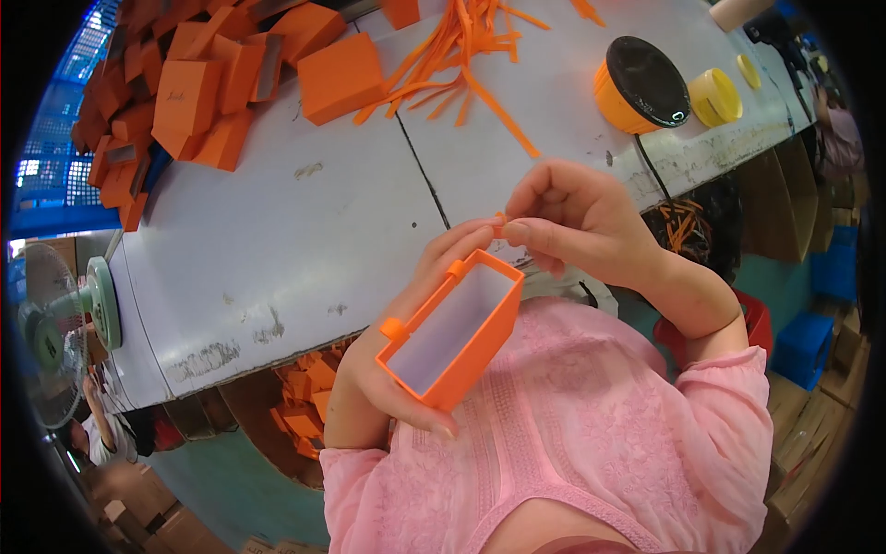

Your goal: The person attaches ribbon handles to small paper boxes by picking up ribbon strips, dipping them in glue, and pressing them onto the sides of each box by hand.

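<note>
My left hand [392,369] is wrapped round an open orange box [475,355] with a pale inside, held tilted in front of my chest. Two small orange tabs or loops [395,329] sit along the box's upper left edge. My right hand [577,222] is closed in a pinch near the left fingertips, just above the box's far end. A small orange piece [499,224] shows between the fingertips of both hands. Orange strips [461,46] lie loose on the white table [305,249] beyond my hands.
Orange boxes [198,92] are piled at the back left. An orange tub with a black top [646,83] and a yellow container [715,98] stand at the back right. A fan [55,323] is at the left. Below the table's front edge, a carton [268,420] holds orange pieces.
</note>
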Action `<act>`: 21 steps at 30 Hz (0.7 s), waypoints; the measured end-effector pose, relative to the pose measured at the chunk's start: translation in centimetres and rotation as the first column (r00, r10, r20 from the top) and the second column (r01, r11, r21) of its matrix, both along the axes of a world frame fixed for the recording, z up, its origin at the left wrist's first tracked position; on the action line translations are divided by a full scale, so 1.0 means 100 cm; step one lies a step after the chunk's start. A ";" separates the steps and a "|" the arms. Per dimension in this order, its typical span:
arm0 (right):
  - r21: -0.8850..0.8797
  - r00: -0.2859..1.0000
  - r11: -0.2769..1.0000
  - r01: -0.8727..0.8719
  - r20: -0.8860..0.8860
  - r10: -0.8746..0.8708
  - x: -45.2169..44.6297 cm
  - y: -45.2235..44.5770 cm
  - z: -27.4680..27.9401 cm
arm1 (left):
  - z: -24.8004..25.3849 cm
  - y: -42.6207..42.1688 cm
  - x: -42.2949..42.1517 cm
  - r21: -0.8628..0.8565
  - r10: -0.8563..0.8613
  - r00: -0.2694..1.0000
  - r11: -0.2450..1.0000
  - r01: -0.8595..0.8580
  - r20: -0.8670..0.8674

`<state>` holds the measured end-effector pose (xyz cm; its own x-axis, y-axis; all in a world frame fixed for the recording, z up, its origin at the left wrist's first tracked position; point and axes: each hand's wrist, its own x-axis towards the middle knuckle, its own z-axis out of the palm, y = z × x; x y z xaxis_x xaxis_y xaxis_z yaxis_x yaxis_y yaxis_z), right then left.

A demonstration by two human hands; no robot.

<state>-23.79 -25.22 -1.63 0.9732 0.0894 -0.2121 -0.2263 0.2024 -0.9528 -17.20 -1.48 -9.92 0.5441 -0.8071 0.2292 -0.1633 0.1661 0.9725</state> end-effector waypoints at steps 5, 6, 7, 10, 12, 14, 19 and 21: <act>-0.200 0.990 0.970 -0.139 -0.032 0.135 -0.006 -0.009 -0.011 | -0.003 -0.007 -0.003 -0.081 -0.052 0.988 0.995 0.065 0.144; -0.126 0.993 0.986 -0.112 -0.049 0.106 -0.013 -0.011 -0.009 | 0.013 -0.010 -0.009 -0.103 -0.047 0.992 0.994 0.035 -0.117; -0.116 0.999 0.993 -0.032 -0.030 0.028 -0.025 -0.017 -0.003 | 0.031 -0.011 -0.013 -0.101 -0.043 0.928 0.995 0.006 -0.370; -0.109 0.936 0.931 0.347 0.106 -0.337 -0.047 -0.044 -0.004 | 0.047 -0.023 -0.008 -0.083 -0.030 0.788 0.996 -0.027 -0.615; -0.102 0.812 0.806 0.583 0.042 -0.582 -0.057 -0.078 -0.009 | 0.049 -0.028 -0.005 -0.072 -0.003 0.771 0.996 -0.055 -0.636; 0.071 0.712 0.709 0.701 -0.030 -0.701 -0.064 -0.118 -0.023 | 0.049 -0.032 -0.004 -0.060 0.001 0.747 0.997 -0.054 -0.665; 0.050 0.684 0.682 0.730 -0.070 -0.726 -0.064 -0.144 -0.030 | 0.047 -0.037 -0.003 0.001 0.011 0.717 1.000 -0.014 -0.697; 0.074 0.681 0.677 0.732 -0.073 -0.728 -0.061 -0.150 -0.035 | 0.044 -0.038 -0.002 -0.020 -0.014 0.723 1.000 0.000 -0.691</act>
<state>-29.85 -40.18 -5.09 0.7294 -0.6264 -0.2751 -0.0016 0.4006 -0.9162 -17.40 -5.26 -5.52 0.5519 -0.8110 -0.1941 0.5539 0.1826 0.8123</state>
